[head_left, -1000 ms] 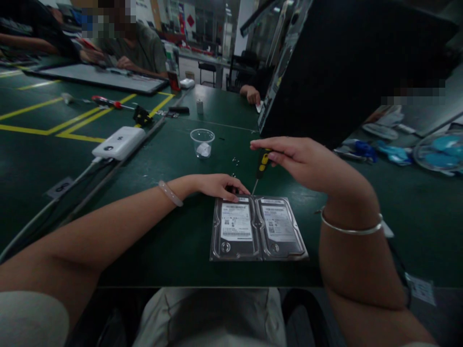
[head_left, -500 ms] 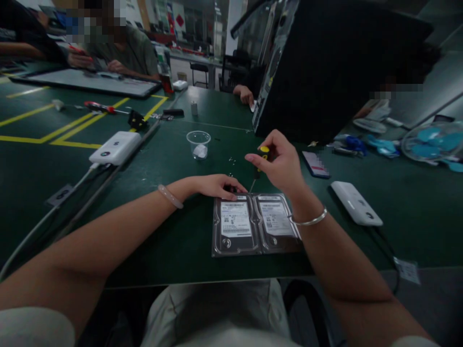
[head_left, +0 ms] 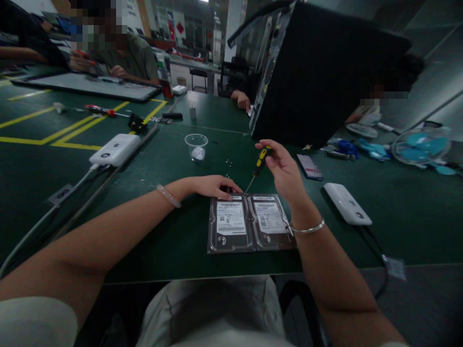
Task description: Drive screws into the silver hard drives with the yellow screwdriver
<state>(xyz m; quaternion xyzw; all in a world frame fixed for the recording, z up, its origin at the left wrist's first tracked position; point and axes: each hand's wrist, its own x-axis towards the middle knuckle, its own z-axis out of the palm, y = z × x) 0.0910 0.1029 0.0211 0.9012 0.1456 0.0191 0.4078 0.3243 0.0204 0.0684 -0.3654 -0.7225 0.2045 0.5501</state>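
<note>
The fingers of the right hand (head_left: pixel 285 171) are closed around the upper handle of a black-and-yellow screwdriver (head_left: pixel 263 156), which leans away from them, its shaft slanting down and left to a tip at the far edge of two hard drives, near where they meet. That hand is raised above the worktop (head_left: pixel 162 250), palm turned inward, its forearm running back toward the body at the near right; a silver bangle (head_left: pixel 307 229) circles the wrist, overlapping the right drive's outer edge. The left hand (head_left: pixel 217 187) lies low, its fingers curled beyond the far edge of the left hard drive (head_left: pixel 231 219) and its thumb over the drive's top corner; whether they grip it I cannot tell. The left forearm stretches in from the near left, a pale bracelet (head_left: pixel 168 196) at the wrist. The right hard drive (head_left: pixel 268 217) lies flat beside the left one, nearer the body than the right fingers. Just beyond the left fingers are tiny metal pieces (head_left: pixel 228 164), with a clear cup (head_left: pixel 196 144) farther off and to their left. To the right of the right fingers lies a phone (head_left: pixel 309 166); farther beyond them stands a large black case (head_left: pixel 318 77).
</note>
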